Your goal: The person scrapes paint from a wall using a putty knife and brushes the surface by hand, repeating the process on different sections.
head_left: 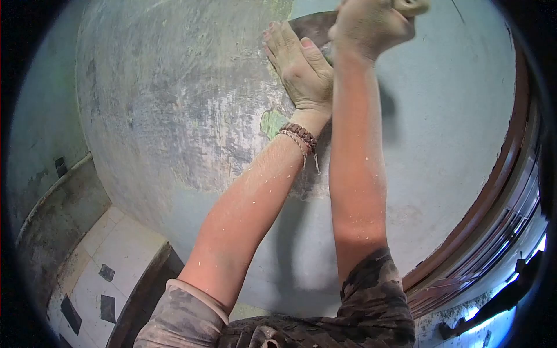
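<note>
My left hand [301,72] lies flat against the wall at the top centre, its fingers stretched out. Close beside it on the right, my right hand [374,29] is closed round the handle of a scraper [313,28], whose wide dark blade reaches left above my left hand. The wall's scraped area [174,104] is grey and rough, with a small green patch [272,123] below my left hand. Smooth pale blue paint [447,116] covers the wall to the right. Pale dust and flakes speckle both forearms.
A brown frame [505,168] with bars beside it curves down the right edge. At the lower left are a low ledge [64,197] and a tiled floor [125,249] with dark diamond insets. A dark shape stands at the lower right.
</note>
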Demonstrator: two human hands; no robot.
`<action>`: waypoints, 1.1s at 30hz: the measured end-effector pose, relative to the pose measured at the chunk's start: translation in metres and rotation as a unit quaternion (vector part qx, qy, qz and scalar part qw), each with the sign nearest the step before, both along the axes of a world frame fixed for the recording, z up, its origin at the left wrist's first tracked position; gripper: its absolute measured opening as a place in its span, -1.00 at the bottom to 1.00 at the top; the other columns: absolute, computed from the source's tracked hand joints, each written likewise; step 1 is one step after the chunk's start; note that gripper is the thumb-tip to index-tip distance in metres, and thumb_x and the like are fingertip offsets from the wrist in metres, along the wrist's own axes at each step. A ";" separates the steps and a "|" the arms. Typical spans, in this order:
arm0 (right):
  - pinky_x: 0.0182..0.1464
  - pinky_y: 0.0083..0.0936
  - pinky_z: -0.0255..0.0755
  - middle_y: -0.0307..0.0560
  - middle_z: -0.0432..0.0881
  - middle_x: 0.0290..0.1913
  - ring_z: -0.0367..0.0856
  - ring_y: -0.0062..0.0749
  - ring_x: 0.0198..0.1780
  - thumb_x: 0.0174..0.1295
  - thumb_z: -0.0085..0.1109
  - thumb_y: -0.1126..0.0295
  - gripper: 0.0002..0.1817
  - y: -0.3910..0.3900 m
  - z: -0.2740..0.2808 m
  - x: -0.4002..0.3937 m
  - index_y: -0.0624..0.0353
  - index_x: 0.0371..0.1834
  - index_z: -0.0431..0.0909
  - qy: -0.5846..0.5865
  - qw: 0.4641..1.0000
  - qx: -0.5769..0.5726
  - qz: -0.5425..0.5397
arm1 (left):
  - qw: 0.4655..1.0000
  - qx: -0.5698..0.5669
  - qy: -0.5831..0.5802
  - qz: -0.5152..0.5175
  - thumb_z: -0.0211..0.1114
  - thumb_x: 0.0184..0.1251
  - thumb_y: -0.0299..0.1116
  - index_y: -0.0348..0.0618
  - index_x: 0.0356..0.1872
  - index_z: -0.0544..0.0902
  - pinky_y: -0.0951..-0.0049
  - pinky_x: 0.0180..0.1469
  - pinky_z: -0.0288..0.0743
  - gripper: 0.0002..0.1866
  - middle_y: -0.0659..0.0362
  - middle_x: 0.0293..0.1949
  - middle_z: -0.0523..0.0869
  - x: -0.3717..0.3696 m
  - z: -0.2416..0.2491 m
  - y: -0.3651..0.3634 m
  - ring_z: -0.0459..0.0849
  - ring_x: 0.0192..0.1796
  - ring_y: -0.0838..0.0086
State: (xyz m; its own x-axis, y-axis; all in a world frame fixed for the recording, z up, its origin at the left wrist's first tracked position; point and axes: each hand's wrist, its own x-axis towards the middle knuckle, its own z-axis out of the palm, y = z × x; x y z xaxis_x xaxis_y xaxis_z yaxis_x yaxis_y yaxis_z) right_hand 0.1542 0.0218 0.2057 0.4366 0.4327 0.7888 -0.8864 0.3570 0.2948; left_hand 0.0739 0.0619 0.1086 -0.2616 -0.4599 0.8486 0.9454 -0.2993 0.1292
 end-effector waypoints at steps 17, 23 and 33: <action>-0.76 -0.71 0.04 -0.48 0.25 -0.74 0.17 -0.72 -0.77 0.33 0.13 0.40 -0.71 0.005 0.008 0.011 -0.09 -0.58 0.36 0.195 0.915 -0.079 -0.343 | 1.000 0.013 -0.010 -0.020 -0.19 0.58 -0.22 -0.59 0.42 0.25 -0.07 0.61 -0.25 -0.39 -0.41 0.47 0.22 0.001 -0.004 -0.001 0.06 0.58 -0.25; -0.68 -0.71 0.12 -0.48 0.29 -0.65 0.20 -0.78 -0.68 0.37 0.13 0.46 -0.61 0.000 -0.016 0.002 -0.10 -0.56 0.17 0.057 0.973 -0.104 -0.200 | 0.999 0.012 -0.008 -0.036 -0.21 0.59 -0.23 -0.59 0.43 0.24 -0.05 0.62 -0.23 -0.39 -0.39 0.48 0.22 0.003 -0.005 -0.001 0.06 0.58 -0.24; -0.76 -0.60 0.20 -0.32 0.34 -0.72 0.25 -0.66 -0.79 0.22 0.16 0.50 -0.68 0.013 -0.026 0.076 0.01 -0.61 0.26 0.061 0.995 -0.050 -0.065 | 1.000 -0.004 -0.016 -0.006 -0.15 0.62 -0.20 -0.54 0.37 0.37 0.06 0.58 0.00 -0.43 -0.34 0.41 0.38 -0.010 -0.020 -0.017 0.24 0.52 -0.16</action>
State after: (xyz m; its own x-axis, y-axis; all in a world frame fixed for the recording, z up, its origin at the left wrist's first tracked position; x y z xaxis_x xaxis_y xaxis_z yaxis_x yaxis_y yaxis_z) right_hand 0.2303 0.0346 0.1793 0.5837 0.4405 0.6821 -0.7906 0.4997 0.3539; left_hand 0.0636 0.0452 0.0888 -0.2945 -0.4491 0.8436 0.9368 -0.3101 0.1620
